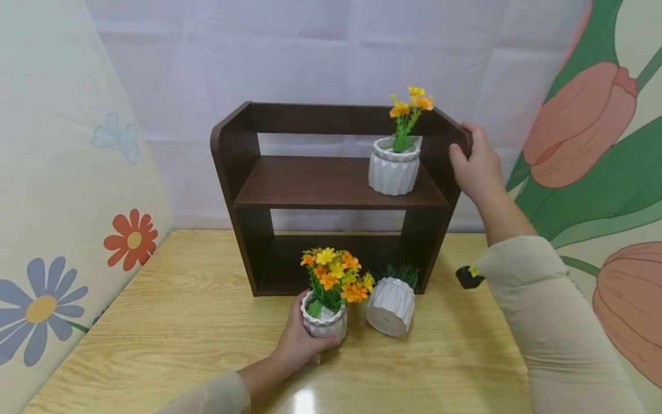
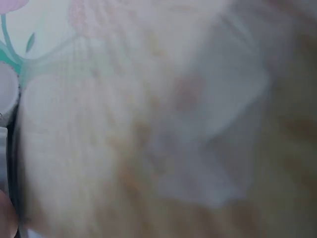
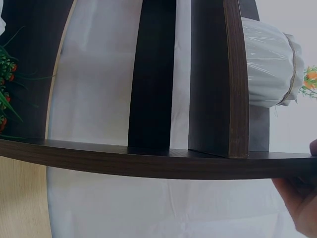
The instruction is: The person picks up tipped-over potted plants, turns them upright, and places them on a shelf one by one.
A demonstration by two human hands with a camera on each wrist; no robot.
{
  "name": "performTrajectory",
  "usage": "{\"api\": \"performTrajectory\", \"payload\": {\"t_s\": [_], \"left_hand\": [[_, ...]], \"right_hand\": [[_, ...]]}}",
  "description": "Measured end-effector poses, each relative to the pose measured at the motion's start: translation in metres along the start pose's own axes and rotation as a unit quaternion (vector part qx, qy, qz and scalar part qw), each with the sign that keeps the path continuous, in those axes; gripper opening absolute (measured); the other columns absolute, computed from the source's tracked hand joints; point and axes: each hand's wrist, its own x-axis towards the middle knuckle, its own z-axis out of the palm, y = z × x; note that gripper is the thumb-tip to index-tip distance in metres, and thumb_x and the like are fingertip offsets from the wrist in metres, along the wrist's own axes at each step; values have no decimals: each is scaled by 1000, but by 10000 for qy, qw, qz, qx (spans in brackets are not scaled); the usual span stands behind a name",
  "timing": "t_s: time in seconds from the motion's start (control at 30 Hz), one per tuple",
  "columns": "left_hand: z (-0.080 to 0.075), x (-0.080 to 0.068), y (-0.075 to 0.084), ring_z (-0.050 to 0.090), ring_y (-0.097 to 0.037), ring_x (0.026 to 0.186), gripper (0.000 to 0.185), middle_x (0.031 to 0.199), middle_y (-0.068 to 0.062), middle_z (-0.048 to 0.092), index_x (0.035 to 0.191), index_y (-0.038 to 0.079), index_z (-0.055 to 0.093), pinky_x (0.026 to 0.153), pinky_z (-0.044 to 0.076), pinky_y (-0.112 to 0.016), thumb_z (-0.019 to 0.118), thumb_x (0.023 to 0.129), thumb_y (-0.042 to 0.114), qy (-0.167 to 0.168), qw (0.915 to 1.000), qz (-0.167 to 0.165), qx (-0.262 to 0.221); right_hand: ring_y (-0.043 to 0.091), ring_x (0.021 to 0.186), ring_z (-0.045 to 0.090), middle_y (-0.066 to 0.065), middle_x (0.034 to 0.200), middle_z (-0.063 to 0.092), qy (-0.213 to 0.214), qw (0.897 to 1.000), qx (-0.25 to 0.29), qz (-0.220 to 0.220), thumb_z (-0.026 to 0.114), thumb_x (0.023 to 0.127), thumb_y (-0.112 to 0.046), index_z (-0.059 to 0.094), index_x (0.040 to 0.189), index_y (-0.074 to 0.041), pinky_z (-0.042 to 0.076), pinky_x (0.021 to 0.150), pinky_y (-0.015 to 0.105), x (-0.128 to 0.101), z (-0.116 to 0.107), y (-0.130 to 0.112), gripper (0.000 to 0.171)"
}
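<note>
My left hand (image 1: 297, 348) grips a white ribbed flowerpot (image 1: 331, 326) from its left and front side, low over the table before the shelf. Orange and yellow artificial flowers (image 1: 331, 275) fill this pot, which leans slightly. My right hand (image 1: 481, 167) holds the upper front edge of the right side panel of a dark brown two-tier shelf (image 1: 300, 181); in the right wrist view that side panel (image 3: 148, 163) runs across the picture. Another white pot (image 1: 394, 172) with orange flowers stands upright at the right of the upper tier. The left wrist view is mostly blurred.
A third white pot (image 1: 390, 307) lies tipped over before the shelf's lower right, base toward me, its greenery pointing into the lower tier. A small black object (image 1: 468, 278) with a yellow-green mark sits beside my right sleeve. Flower-patterned walls flank the wooden table (image 1: 207, 322).
</note>
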Motion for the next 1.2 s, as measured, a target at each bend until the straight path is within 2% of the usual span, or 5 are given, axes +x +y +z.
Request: {"api": "performTrajectory", "payload": {"t_s": [0.17,0.47,0.8,1.0,1.2], "left_hand": [[0,3,14,42,-36,134,114,146,-15,41,149,14,26,113,30,-56,94,58,17,43,9998,115,-155],[-3,10,50,39,-32,136,117,148,-12,35,151,14,22,114,30,-56,94,59,19,175,9994,259,-158],[-17,28,86,39,-30,135,114,151,-10,31,151,18,22,112,34,-55,93,62,23,424,9977,524,6],[-26,36,111,42,-27,133,111,148,-6,33,149,21,24,111,37,-52,93,63,22,470,9951,873,20],[-35,42,139,44,-25,129,106,146,-4,36,148,21,25,108,40,-51,92,65,19,364,9915,1233,-219]], "right_hand": [[41,127,46,22,150,42,-39,10000,-17,59,36,102,-43,19,156,-24,38,104,59,1,0,0,60],[42,127,47,23,149,43,5,10000,-6,-33,37,101,-42,21,156,-24,38,103,59,0,0,0,60],[41,126,47,23,149,43,1,10000,-17,11,36,101,-43,20,156,-24,39,103,59,-1,0,0,60],[41,126,47,23,149,43,-16,10000,-24,20,36,102,-43,19,157,-25,39,103,59,-1,0,0,60],[41,125,48,24,148,44,13,10000,-29,-12,37,101,-43,20,156,-24,39,103,59,0,0,1,60]]}}
